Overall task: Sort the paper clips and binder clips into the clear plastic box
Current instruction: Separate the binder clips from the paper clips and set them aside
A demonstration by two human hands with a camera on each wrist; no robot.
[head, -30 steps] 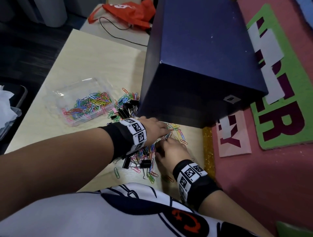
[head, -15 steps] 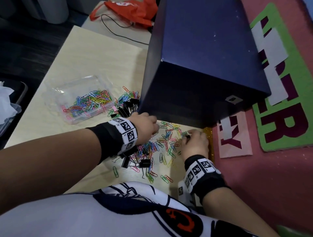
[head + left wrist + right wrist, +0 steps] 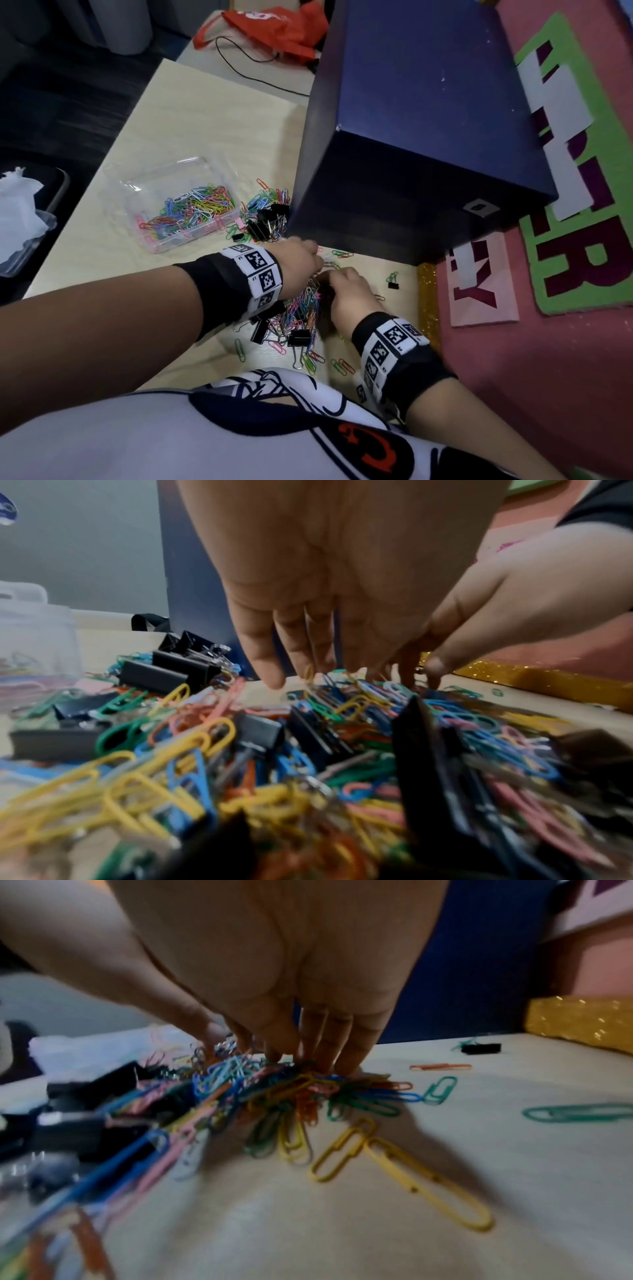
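Fingers of our left hand (image 3: pixel 301 262) and right hand (image 3: pixel 349 294) reach straight down, uncurled, touching the paper clips (image 3: pixel 301 308) near the dark box (image 3: pixel 411 137).

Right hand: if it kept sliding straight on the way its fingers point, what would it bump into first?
Probably the left hand, whose fingertips meet the right hand over the paper clip pile. Behind that stands the dark blue box. Depth is hard to judge here.

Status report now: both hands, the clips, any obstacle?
Left hand and right hand open, fingers straight, raking the mixed clip pile. Clear plastic box holds paper clips only. Dark blue box crowds the pile.
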